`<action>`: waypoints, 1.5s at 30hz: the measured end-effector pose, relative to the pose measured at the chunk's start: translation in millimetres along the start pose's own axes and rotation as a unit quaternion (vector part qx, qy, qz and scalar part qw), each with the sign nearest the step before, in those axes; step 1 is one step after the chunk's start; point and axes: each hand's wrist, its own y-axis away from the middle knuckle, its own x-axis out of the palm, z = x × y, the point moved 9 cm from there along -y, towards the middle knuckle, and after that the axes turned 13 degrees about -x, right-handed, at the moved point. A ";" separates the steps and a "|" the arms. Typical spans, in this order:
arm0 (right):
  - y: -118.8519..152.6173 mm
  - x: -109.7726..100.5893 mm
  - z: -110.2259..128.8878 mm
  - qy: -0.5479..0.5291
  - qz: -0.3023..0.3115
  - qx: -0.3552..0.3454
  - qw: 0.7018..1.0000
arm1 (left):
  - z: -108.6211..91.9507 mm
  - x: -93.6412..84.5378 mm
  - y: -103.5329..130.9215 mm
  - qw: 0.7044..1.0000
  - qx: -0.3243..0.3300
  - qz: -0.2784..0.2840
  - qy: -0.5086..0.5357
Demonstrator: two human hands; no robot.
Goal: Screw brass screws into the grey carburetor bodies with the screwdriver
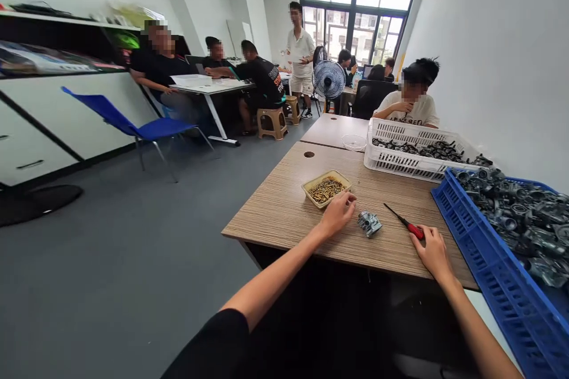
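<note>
My left hand (338, 213) is over the table beside the near right edge of a small cream tray (306, 191) holding many brass-coloured screw-like parts (328, 189). Its fingers are bent together, and whatever they hold, if anything, is too small to make out. A grey metal part (369, 223) lies on the wood-grain table (275, 213), between my two hands. Farther right, my right hand (432, 247) rests with its fingers round the red handle of a screwdriver (415, 231). The screwdriver lies on the table with its dark shaft pointing away to the left.
A blue crate (484, 243) full of metal parts stands at the right. Behind it is a white crate (395, 161) of dark parts, with a seated person beyond. A blue chair (164, 128), a fan (329, 80) and several people are farther back.
</note>
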 end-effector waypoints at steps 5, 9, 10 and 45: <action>0.9 9.5 -10.0 -0.007 -0.005 -0.010 1.000 | 48.3 -65.9 -47.9 0.976 -0.058 0.051 -0.205; 2.6 13.2 -11.9 -0.012 0.003 -0.009 1.000 | 81.7 -99.3 -73.6 0.942 -0.130 0.088 -0.296; 2.3 13.6 -11.6 -0.014 0.004 -0.008 1.000 | 84.7 -100.9 -76.6 0.937 -0.135 0.096 -0.307; -1.3 -0.4 2.6 -0.028 0.037 0.021 0.999 | 91.8 -74.6 -80.8 0.924 -0.148 0.124 -0.331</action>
